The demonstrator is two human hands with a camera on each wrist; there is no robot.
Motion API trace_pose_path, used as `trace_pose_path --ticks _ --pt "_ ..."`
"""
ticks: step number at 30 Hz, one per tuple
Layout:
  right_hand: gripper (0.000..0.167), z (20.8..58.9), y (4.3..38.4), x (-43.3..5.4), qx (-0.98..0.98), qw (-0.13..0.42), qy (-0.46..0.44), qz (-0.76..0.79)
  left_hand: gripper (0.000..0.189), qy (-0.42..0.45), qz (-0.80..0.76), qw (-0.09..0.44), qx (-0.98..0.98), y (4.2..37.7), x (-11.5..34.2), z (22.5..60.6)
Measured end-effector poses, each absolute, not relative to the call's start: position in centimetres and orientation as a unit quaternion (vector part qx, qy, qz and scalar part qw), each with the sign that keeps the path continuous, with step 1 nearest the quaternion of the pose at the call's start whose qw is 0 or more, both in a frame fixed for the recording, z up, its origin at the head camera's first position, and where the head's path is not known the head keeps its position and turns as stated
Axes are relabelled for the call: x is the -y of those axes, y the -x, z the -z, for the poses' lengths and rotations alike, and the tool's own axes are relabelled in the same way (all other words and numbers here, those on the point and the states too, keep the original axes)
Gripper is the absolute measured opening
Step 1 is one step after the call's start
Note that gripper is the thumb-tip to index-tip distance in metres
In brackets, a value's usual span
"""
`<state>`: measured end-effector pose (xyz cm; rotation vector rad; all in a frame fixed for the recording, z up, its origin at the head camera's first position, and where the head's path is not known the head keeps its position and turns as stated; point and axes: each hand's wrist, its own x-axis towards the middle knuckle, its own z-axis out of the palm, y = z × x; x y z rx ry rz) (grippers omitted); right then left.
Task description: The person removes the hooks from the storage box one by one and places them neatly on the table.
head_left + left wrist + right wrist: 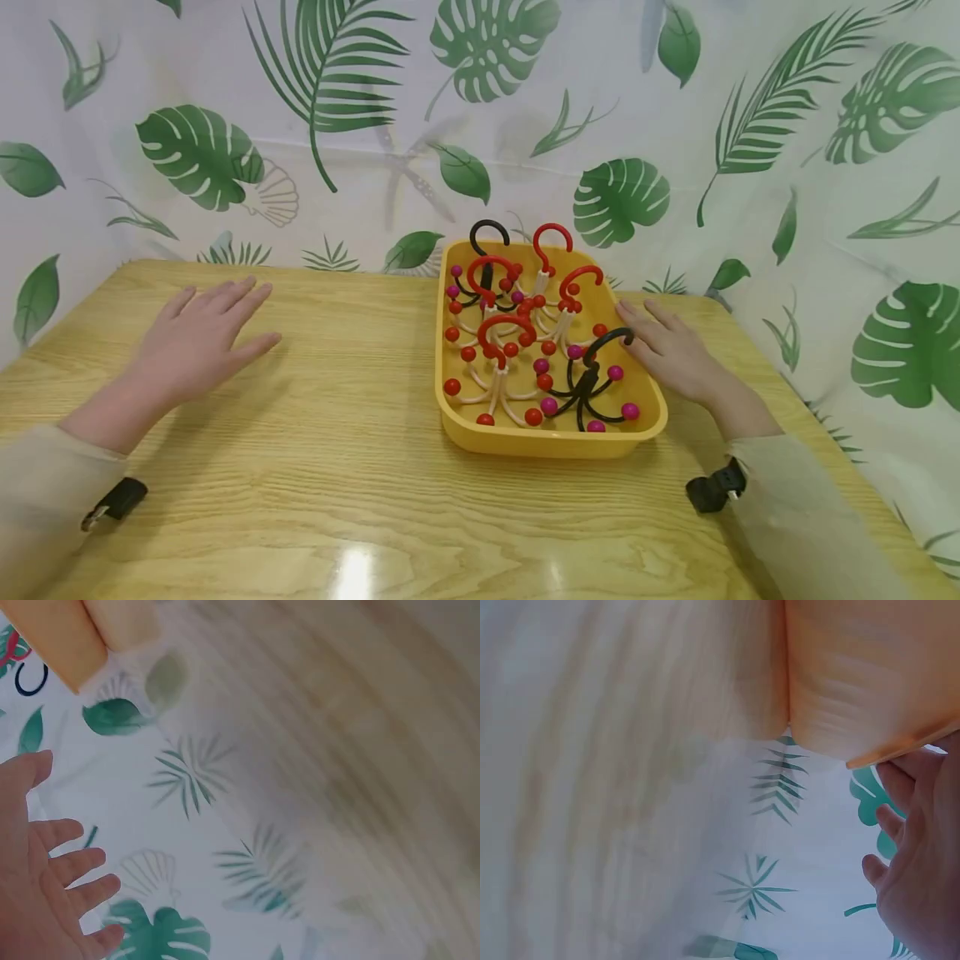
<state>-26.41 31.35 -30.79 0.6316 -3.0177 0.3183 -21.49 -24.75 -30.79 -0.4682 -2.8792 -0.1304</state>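
A yellow plastic tray stands on the table, right of centre. In it are several claw-like massagers with hooked handles and ball-tipped prongs. Two are black with magenta balls, one at the front and one at the back; the others, such as the front-left one, have red hooks, pale prongs and red balls. My right hand lies along the tray's right side, fingers extended; the right wrist view puts its fingers by the rim. My left hand hovers over the table left of the tray, fingers spread, holding nothing.
The wooden table reaches back to a white cloth printed with green leaves. Black devices sit at the left wrist and the right wrist. Hooked handles stick up above the tray's rim.
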Motion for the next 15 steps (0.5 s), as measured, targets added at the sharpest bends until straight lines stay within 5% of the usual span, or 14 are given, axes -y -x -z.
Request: trace_pose_path --ticks 15 --pt "0.056 30.5 26.2 -31.1 0.977 0.02 -0.2 -0.071 0.056 0.264 0.141 0.156 0.941 21.3 15.2 28.8"
